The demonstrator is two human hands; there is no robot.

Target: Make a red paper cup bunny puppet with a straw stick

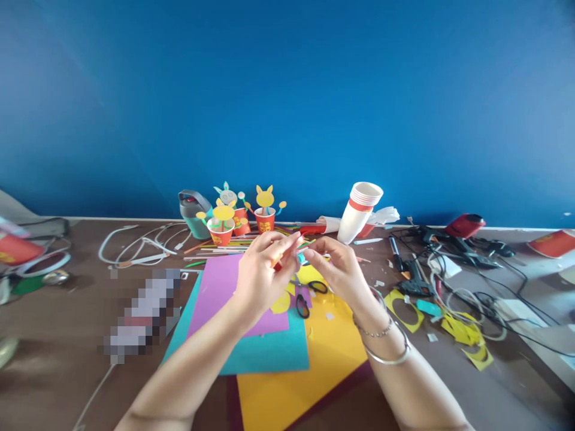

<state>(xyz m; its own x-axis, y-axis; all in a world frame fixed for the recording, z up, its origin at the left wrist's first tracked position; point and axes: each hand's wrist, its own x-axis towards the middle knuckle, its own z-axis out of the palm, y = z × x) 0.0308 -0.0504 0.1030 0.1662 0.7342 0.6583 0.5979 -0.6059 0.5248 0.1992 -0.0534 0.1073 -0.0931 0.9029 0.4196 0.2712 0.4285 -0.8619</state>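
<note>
My left hand (pixel 266 272) and my right hand (pixel 338 269) meet above the coloured paper, fingers pinched together. Between the fingertips shows a small teal piece (pixel 301 258), with a bit of red beside my left palm; the kind of either is too small to make out. Below the hands lie scissors (pixel 302 306) with black handles and a yellow paper disc (pixel 281 303). Under these are a purple sheet (pixel 215 299), a teal sheet (pixel 265 356) and a large yellow sheet (pixel 327 359).
Red paper cups (pixel 221 234) with paper animal figures stand at the back, near a grey-green bottle (pixel 195 215). A stack of white cups (pixel 358 215) leans behind my right hand. Right are a glue gun (pixel 415 278), cables and yellow scraps (pixel 462 329); a white cable (pixel 144 245) lies left.
</note>
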